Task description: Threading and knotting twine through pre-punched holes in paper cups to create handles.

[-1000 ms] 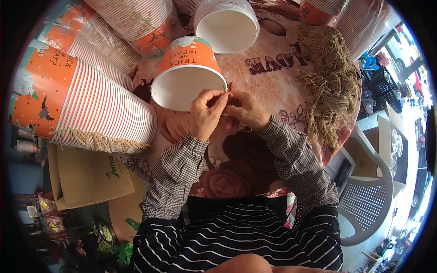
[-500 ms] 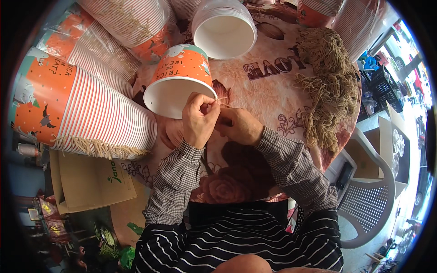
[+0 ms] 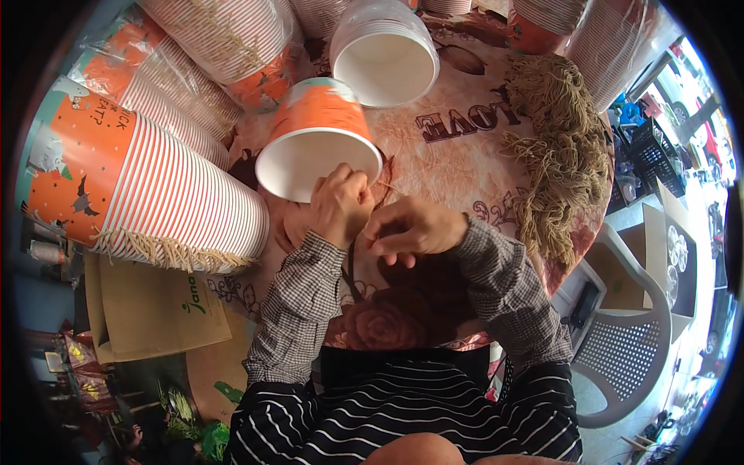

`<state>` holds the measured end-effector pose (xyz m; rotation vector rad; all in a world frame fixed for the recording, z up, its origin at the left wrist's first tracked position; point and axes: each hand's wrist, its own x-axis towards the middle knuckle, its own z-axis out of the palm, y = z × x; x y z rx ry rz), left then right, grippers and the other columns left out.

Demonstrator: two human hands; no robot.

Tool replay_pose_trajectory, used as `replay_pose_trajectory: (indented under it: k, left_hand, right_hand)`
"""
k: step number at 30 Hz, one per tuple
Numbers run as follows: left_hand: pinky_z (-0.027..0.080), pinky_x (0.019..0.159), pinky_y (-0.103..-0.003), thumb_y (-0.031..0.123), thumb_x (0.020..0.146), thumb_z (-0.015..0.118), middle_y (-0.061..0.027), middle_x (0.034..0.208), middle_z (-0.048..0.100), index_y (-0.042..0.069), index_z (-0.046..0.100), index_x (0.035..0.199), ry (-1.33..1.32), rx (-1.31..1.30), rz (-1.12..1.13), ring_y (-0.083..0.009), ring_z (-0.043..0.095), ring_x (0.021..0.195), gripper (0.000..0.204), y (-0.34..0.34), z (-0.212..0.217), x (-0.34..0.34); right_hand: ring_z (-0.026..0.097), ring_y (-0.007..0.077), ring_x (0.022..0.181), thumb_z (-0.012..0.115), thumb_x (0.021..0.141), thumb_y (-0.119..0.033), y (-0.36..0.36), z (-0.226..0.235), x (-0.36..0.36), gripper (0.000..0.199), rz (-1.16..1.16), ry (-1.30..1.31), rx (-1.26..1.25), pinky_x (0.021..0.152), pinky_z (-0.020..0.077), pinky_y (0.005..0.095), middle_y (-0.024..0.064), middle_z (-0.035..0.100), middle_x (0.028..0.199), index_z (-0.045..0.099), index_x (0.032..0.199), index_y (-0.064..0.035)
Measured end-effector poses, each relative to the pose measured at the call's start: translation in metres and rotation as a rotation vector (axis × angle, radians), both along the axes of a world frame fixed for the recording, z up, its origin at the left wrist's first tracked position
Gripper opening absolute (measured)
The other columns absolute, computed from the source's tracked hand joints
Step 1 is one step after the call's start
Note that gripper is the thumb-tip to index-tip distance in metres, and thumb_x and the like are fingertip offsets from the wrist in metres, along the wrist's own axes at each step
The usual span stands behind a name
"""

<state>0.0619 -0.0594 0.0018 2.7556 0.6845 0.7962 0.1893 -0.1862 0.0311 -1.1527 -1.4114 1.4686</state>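
A left hand (image 3: 341, 205) curls closed at the rim of an orange paper cup with a white inside (image 3: 318, 147), lying tipped on a round floral table (image 3: 465, 147). Beside it, the right hand (image 3: 415, 231) pinches shut on a thin string, hard to make out; a heap of tan jute twine (image 3: 562, 155) lies well apart.

Cup: an orange paper cup (image 3: 318, 139) with a white inside lay tipped on its side on the table, its open mouth turned toward the person.
Cup rim: the near edge of the rim sat right against the knuckles of the left hand (image 3: 341, 205).
String: a thin tan string (image 3: 381, 186) ran by the rim, pinched at the fingertips; its ends could not be made out.
Hands: the right hand (image 3: 411, 229) was curled just beside the left, fingertips nearly meeting.
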Motion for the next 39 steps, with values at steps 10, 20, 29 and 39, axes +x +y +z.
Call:
replay_pose_trajectory:
  k: [10,20,29,39]
  left_hand:
    - [0.044,0.078,-0.037,0.018,0.081,0.062,-0.0092,0.087,0.064,0.006,0.065,0.09,0.002,-0.092,-0.094,-0.0273,0.062,0.082,0.015,-0.009,0.0,0.0]
    - [0.046,0.054,-0.031,0.017,0.087,0.062,-0.0101,0.07,0.061,0.001,0.062,0.091,-0.26,-0.549,-0.193,-0.0159,0.06,0.058,0.017,-0.035,0.021,-0.005]
    - [0.038,0.048,-0.016,0.015,0.096,0.051,0.002,0.065,0.053,-0.002,0.062,0.095,-0.23,-1.24,-0.403,-0.0026,0.046,0.052,0.02,-0.034,0.016,-0.002]
    - [0.034,0.048,-0.019,0.018,0.096,0.052,0.0001,0.064,0.05,-0.002,0.062,0.091,-0.617,-1.382,-0.411,-0.0052,0.041,0.051,0.023,0.002,0.035,-0.024]
  right_hand:
    - [0.059,0.008,0.057,0.057,0.093,-0.017,0.009,-0.019,0.023,0.022,-0.575,0.044,0.131,0.049,0.0474,0.0212,0.0047,0.062,0.071,0.057,0.103,0.0024]
    - [0.054,0.0074,0.047,0.051,0.094,-0.007,0.004,-0.011,0.031,0.016,-0.613,0.447,0.095,0.042,0.0419,0.0166,0.0066,0.063,0.076,0.055,0.11,-0.004]
    - [0.054,0.0054,0.05,0.053,0.092,-0.005,0.007,-0.018,0.035,0.01,-0.666,0.418,0.234,0.042,0.0412,0.0173,0.0053,0.067,0.088,0.059,0.099,-0.0033]
    - [0.054,0.0068,0.05,0.052,0.087,-0.003,0.005,-0.02,0.06,0.015,-0.978,-0.06,0.249,0.045,0.0446,0.0204,0.0059,0.068,0.083,0.062,0.098,0.0013]
